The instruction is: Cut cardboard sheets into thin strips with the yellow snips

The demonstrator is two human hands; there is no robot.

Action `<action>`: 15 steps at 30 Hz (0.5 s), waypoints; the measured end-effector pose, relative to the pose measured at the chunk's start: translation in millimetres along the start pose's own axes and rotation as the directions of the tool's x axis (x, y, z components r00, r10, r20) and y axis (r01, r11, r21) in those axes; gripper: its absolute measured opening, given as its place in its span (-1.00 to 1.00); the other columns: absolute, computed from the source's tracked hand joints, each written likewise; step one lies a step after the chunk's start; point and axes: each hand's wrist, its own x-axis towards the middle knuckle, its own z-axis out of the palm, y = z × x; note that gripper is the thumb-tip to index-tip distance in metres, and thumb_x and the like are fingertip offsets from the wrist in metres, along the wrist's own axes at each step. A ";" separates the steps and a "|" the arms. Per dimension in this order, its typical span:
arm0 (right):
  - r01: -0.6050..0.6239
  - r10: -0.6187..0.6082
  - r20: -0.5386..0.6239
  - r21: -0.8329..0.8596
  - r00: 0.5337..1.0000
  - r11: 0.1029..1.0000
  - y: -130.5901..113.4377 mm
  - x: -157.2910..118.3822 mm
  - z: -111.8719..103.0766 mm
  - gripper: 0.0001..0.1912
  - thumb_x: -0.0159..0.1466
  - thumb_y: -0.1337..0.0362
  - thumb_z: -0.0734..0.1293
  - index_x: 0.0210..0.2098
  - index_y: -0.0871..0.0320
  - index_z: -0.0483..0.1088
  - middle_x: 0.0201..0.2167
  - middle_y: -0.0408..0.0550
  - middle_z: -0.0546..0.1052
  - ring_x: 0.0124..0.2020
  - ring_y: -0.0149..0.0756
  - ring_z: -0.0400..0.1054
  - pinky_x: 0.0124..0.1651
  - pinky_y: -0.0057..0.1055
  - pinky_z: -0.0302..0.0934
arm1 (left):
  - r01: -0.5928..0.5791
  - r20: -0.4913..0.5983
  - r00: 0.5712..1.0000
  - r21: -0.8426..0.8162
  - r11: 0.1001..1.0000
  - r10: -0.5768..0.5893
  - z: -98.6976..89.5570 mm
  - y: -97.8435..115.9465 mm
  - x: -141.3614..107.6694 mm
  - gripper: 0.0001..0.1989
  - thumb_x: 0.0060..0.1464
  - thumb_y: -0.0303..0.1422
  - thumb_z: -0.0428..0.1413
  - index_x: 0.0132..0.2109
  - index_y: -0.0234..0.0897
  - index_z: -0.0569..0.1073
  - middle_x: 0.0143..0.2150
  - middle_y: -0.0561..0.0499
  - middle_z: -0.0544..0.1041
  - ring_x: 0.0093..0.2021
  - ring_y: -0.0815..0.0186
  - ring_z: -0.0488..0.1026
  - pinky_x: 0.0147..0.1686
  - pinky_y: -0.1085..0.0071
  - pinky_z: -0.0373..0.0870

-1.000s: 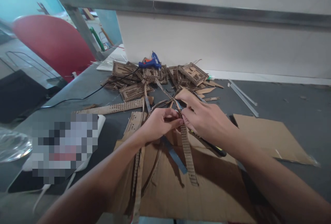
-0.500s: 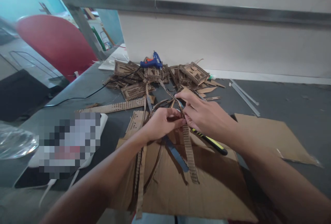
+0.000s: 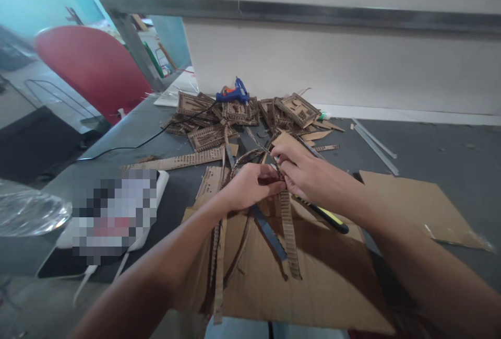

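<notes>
My left hand [image 3: 250, 186] and my right hand [image 3: 295, 166] meet near the middle of the view, both closed on a narrow corrugated cardboard strip [image 3: 288, 229]. Its lower end hangs down over a large cardboard sheet [image 3: 321, 287]. Beside it a blue-grey strip [image 3: 270, 232] slants out from under my left hand. Curved strips loop just behind my fingers. Under my right hand lies a black and yellow cutter [image 3: 329, 218], its front part hidden. Long thin strips [image 3: 219, 276] run down past my left wrist.
Behind my hands is a pile of cardboard frames [image 3: 207, 138] with a blue glue gun [image 3: 234, 93] on top. A phone [image 3: 117, 213] and a clear plastic item [image 3: 31, 208] are at left. At right are a cardboard piece [image 3: 415, 203] and clear sticks [image 3: 376, 145].
The whole view has shifted slightly, so things appear a little further right. Both hands keep their hold on the strip, with my right fingertips slightly changed in position.
</notes>
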 end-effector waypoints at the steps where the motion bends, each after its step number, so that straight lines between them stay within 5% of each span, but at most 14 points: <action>1: 0.004 -0.004 -0.006 0.009 1.000 1.000 0.4 -0.1 1.6 -0.75 0.30 0.52 0.14 -0.13 0.33 0.41 0.10 0.34 0.38 -0.19 -0.14 0.48 -0.22 -0.25 0.45 | -0.002 0.007 1.000 0.004 1.000 0.002 -0.4 -0.8 0.1 -0.84 0.11 -0.31 0.19 -0.33 -0.32 0.47 -0.45 0.04 0.52 -0.44 0.37 0.44 -0.38 0.44 0.36; 8: 0.036 -0.036 -0.004 0.004 0.999 0.999 3.0 -0.3 10.2 -0.80 0.34 0.49 0.16 -0.22 0.28 0.42 -0.11 0.20 0.46 -0.15 -0.18 0.40 -0.09 -0.27 0.39 | 0.013 0.053 0.999 0.003 1.000 -0.014 -2.0 -0.7 -0.4 -0.84 0.12 -0.30 0.20 -0.33 -0.33 0.48 -0.45 0.01 0.55 -0.44 0.35 0.48 -0.39 0.44 0.39; 15: 0.038 -0.039 0.011 0.039 0.999 0.999 0.4 -0.5 -2.1 -0.81 0.33 0.50 0.16 -0.24 0.25 0.40 -0.13 0.12 0.42 -0.35 -0.29 0.35 -0.28 -0.34 0.35 | 0.022 0.054 0.998 -0.016 1.000 -0.021 -2.6 2.4 -1.8 -0.81 0.09 -0.29 0.23 -0.35 -0.34 0.46 -0.47 0.02 0.53 -0.46 0.37 0.46 -0.41 0.46 0.37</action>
